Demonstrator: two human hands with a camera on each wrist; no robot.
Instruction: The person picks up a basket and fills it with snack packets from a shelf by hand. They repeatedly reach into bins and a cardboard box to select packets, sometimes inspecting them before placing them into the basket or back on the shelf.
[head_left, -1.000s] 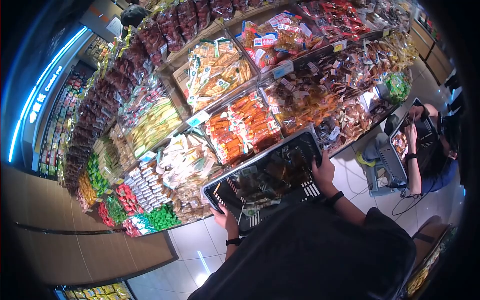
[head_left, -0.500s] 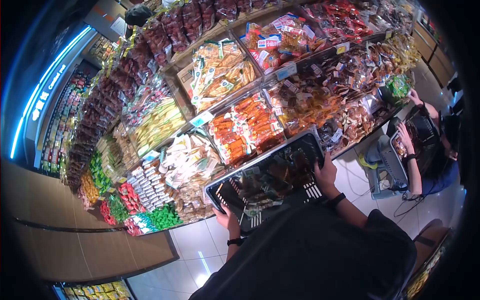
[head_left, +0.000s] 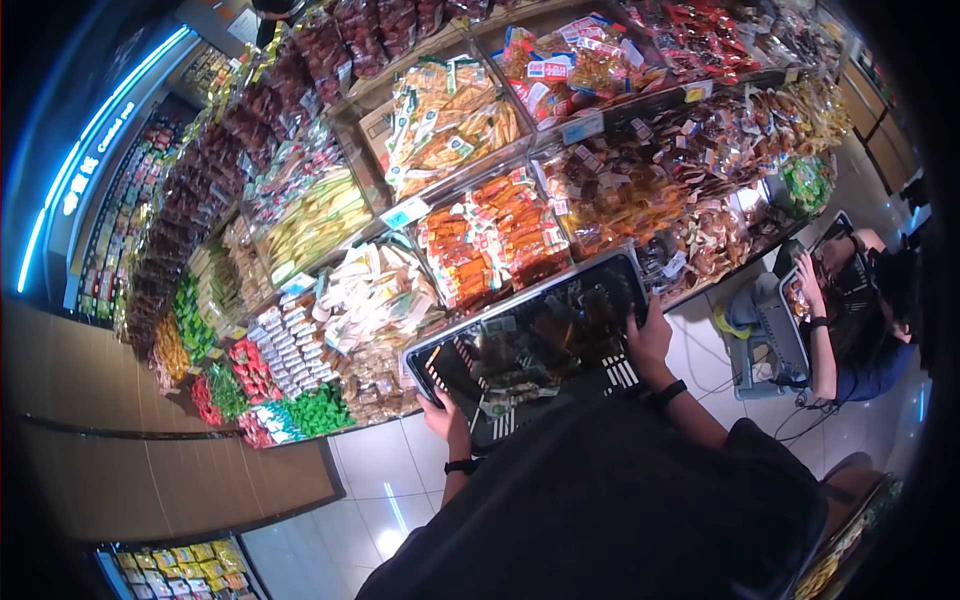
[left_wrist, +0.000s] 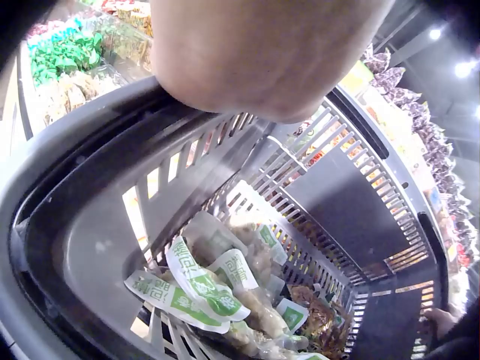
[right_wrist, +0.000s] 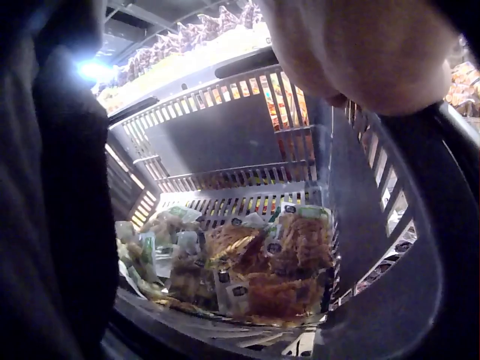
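A dark grey shopping basket with slotted walls is held in front of my body, level with the display's front edge. My left hand grips its left end, thumb over the rim. At the opposite end my right hand grips the rim in the same way. Inside lie several clear packets with white and green labels, heaped on the slotted floor. Brownish vacuum-type food packets fill the other side in the right wrist view. Most of each hand's fingers are hidden under the rim.
A tiered display holds orange snack packets, white-wrapped packets, small green packets and dark bagged goods. To the right, another person has a grey basket beside the display, with cables hanging nearby.
My hands and the basket stay nearly in place while the head view shifts slightly. The other person's hand touched the green packets half a second ago and is now back over their basket.
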